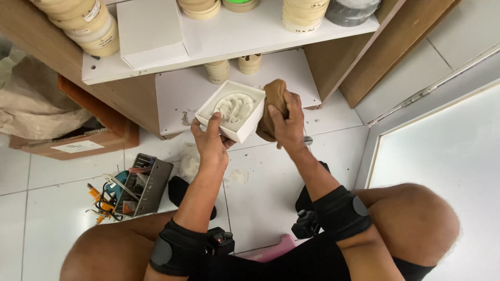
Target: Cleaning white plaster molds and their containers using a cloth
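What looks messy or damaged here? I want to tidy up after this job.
White crumbs and flakes lie scattered on the tile floor below the white square mould that the left hand holds. The lower shelf panel is chipped and smeared near its front. The right hand grips a brown cloth.

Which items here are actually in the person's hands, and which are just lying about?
In hand:
- white square mould, held by the left hand
- brown cloth, gripped by the right hand against the mould's edge

Lying about:
- round tubs on the shelf
- flat white box
- metal tool tray on the floor
- cardboard box
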